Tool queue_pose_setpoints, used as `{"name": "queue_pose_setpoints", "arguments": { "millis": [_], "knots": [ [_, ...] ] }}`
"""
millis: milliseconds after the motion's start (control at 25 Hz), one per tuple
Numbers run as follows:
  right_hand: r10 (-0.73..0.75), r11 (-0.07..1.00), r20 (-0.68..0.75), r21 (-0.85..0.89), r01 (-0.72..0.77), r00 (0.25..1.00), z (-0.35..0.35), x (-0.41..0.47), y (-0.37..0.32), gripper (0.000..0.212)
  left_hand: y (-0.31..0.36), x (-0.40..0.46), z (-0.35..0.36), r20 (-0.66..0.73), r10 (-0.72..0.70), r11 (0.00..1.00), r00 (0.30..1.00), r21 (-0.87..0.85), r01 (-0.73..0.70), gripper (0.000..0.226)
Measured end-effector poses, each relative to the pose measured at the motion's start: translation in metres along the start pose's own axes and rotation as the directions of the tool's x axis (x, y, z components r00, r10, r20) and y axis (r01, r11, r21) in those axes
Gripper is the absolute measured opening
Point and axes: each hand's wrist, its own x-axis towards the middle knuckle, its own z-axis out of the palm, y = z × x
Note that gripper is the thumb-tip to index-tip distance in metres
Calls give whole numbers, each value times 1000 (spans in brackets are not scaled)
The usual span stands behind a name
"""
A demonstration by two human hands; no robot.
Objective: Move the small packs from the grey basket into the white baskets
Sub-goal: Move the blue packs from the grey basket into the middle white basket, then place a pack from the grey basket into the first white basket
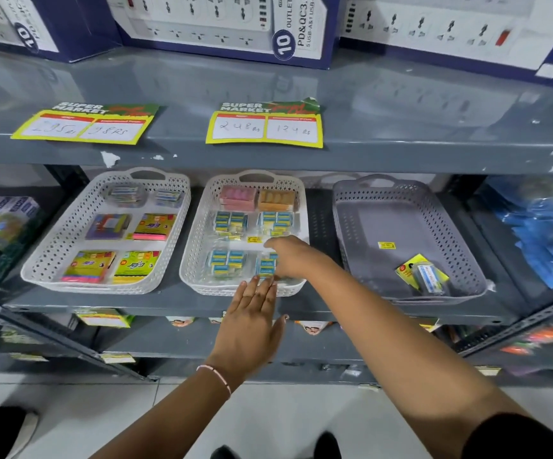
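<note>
One blue pack under right hand, middle white basket

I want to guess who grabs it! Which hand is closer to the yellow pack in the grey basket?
Right. The right hand is over the middle white basket, nearer the yellow pack in the grey basket. The left hand is lower, farther away.

Both hands reach forward: left hand flat, fingers extended; right hand palm down, fingers curled.
</note>
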Motion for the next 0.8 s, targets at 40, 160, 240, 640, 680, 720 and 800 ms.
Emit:
{"name": "queue_pose_setpoints", "arguments": {
  "millis": [40,160,240,640,680,720,800],
  "knots": [
    [-16,994,-60,106,23,998,-5,-9,8,72,4,0,0,-28,-7,1000,1000,-14,7,65],
    [99,961,-378,275,9,921,-25,-49,64,46,35,11,-1,-79,42,996,996,-79,-49,65],
    [292,950,-470,243,-196,833,-38,-79,123,38,70,25,2,-86,123,983,989,-129,-134,64],
    [676,735,-157,200,-648,720,-25,-124,238,68,163,58,34,63,262,961,963,-107,-255,65],
    [678,734,-183,210,-646,711,-28,-123,236,65,162,57,34,65,261,961,963,-108,-253,65],
    [674,738,-217,230,-634,706,-30,-122,233,61,161,56,34,61,258,962,964,-107,-251,65],
    [617,786,-308,289,-546,724,-36,-119,220,54,155,53,31,54,233,969,971,-96,-227,66]
  ]
}}
